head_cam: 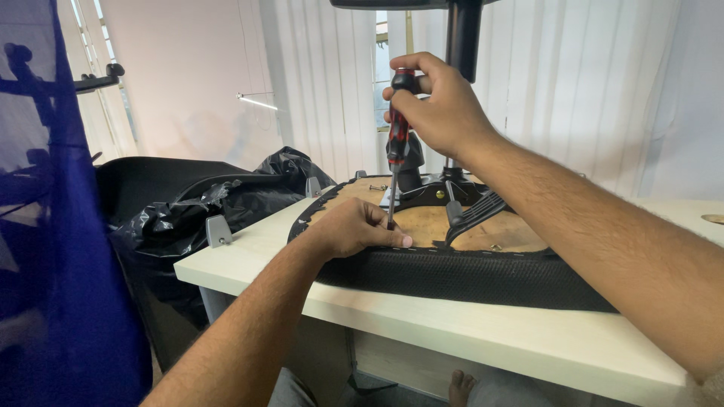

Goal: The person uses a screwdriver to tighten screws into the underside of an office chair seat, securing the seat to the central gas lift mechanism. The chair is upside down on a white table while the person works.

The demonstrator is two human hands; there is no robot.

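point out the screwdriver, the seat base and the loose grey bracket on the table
screwdriver (397,128): head view, on its red and black handle.
seat base (467,275): head view, on the black mesh front edge.
grey bracket (218,231): head view, on its flat face.

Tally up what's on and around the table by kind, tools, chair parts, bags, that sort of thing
Screwdriver, in the right hand: 1
Upturned chair seat, steadied by the left hand: 1
Grey metal brackets: 2
Loose screw: 1
Black plastic bag: 1
Table: 1
Total: 7
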